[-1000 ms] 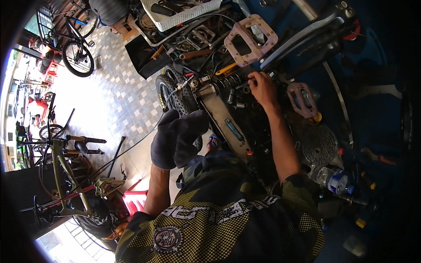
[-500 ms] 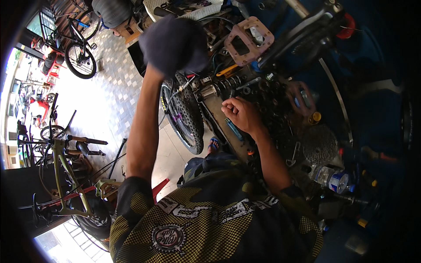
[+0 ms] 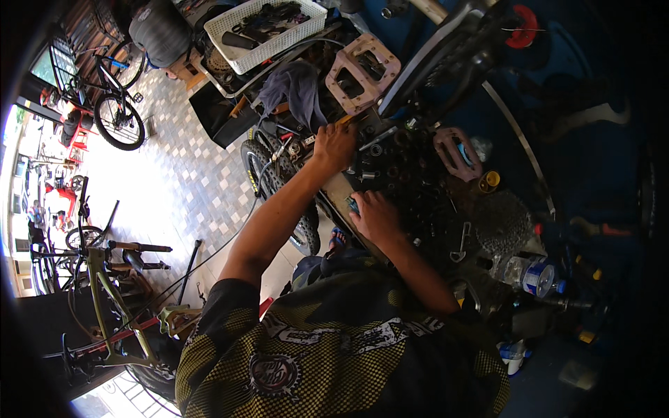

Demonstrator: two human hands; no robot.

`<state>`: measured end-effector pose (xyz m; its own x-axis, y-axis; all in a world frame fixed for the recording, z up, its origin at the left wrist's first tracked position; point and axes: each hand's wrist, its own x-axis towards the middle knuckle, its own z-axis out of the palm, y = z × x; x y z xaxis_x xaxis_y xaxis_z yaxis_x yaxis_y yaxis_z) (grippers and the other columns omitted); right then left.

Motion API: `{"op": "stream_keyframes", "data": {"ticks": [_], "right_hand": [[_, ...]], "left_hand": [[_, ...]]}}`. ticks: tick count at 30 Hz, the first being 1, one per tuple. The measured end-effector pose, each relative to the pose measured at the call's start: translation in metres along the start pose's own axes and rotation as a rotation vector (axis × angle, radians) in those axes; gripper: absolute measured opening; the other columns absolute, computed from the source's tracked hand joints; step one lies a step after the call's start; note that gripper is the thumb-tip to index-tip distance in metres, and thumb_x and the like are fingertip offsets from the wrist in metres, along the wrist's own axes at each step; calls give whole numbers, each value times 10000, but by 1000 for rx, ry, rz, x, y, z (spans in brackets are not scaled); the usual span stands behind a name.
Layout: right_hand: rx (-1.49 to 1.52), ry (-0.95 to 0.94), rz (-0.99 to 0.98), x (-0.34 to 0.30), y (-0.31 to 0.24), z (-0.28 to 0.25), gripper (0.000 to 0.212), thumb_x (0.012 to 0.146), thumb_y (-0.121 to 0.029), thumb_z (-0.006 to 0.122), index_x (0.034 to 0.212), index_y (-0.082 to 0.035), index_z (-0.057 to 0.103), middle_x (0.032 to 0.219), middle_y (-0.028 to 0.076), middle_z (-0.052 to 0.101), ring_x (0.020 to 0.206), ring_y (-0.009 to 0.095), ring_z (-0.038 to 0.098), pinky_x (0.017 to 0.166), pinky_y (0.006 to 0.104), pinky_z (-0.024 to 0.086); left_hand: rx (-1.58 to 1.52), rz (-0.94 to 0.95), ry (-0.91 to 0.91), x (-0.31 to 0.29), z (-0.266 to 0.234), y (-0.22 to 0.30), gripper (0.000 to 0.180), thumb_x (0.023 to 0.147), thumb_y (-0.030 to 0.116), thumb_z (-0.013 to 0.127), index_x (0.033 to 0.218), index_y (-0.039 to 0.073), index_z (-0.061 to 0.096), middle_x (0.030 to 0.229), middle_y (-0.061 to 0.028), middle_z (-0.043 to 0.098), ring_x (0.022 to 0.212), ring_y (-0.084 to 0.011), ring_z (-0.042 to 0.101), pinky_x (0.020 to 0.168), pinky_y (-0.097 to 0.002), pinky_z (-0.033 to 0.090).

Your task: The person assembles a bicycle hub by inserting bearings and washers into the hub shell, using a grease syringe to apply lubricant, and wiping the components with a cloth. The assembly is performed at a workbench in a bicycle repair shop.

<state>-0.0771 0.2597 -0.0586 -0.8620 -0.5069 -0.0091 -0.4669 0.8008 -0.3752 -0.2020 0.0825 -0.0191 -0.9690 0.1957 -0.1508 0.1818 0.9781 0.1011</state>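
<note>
My left hand [image 3: 334, 148] is closed over the coil shock absorber [image 3: 295, 148] on the bench edge. Its fingers hide most of the spring, and a metal end shows beside the wrist. Nearer me, my right hand [image 3: 377, 217] has its fingers closed on a slim blue tool [image 3: 352, 205], of which only a short piece shows. A crumpled grey-purple cloth [image 3: 296, 90] lies just beyond my left hand. Several small dark parts and metal rings [image 3: 376, 150] are strewn on the bench to the right of both hands.
Two flat pedals [image 3: 360, 75] [image 3: 446, 155], a cassette [image 3: 503, 226], a yellow-capped roll [image 3: 489, 182] and a plastic bottle [image 3: 531, 277] crowd the bench. A white basket [image 3: 265, 49] of tools stands at the back. A knobby tyre [image 3: 306, 226] is below the bench edge; bike frames [image 3: 97, 272] stand left.
My left hand has let go of the cloth, which now lies on the bench, and has come down onto the shock absorber. My right hand has moved nearer me onto the blue tool.
</note>
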Motion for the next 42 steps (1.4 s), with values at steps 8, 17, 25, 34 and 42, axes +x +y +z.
{"op": "stream_keyframes", "data": {"ticks": [8, 17, 25, 34, 42], "right_hand": [[-3, 1, 3, 3, 4, 24, 435, 899, -213, 762, 1288, -122, 589, 1114, 116, 687, 1072, 329, 663, 897, 458, 550], [406, 200, 18, -1, -4, -37, 563, 882, -79, 751, 1408, -68, 549, 1280, 195, 667, 1198, 431, 636, 992, 474, 528], [1104, 256, -162, -18, -6, -126, 385, 942, 14, 624, 1317, -23, 548, 1058, 122, 637, 997, 252, 675, 921, 400, 533], [1785, 414, -790, 39, -64, -203, 608, 1101, -600, 364, 1273, -40, 529, 693, 22, 509, 624, 147, 482, 674, 370, 449], [1757, 311, -964, 59, -91, -221, 390, 1118, -409, 326, 1299, -109, 498, 548, -5, 432, 492, 150, 393, 586, 359, 394]], "left_hand": [[-93, -36, -24, 16, 31, -4, 633, 791, 81, 809, 1352, 3, 527, 1359, -234, 601, 1270, -405, 637, 1020, -496, 552], [-213, -11, 49, -1, 19, -21, 608, 841, 72, 729, 1390, -13, 482, 1348, -257, 592, 1269, -421, 629, 1006, -500, 568], [-1225, 30, -247, -101, -46, -78, 752, 856, 99, 674, 1554, 33, 402, 1175, -173, 672, 977, -318, 725, 809, -425, 624], [-2347, 70, -237, -181, -54, -21, 919, 939, 494, 773, 1605, 26, 348, 965, -102, 594, 738, -209, 646, 547, -358, 559], [-2399, 53, -158, -201, -81, 13, 635, 1017, 418, 696, 1517, 82, 496, 985, -113, 653, 744, -173, 673, 553, -303, 579]]}}
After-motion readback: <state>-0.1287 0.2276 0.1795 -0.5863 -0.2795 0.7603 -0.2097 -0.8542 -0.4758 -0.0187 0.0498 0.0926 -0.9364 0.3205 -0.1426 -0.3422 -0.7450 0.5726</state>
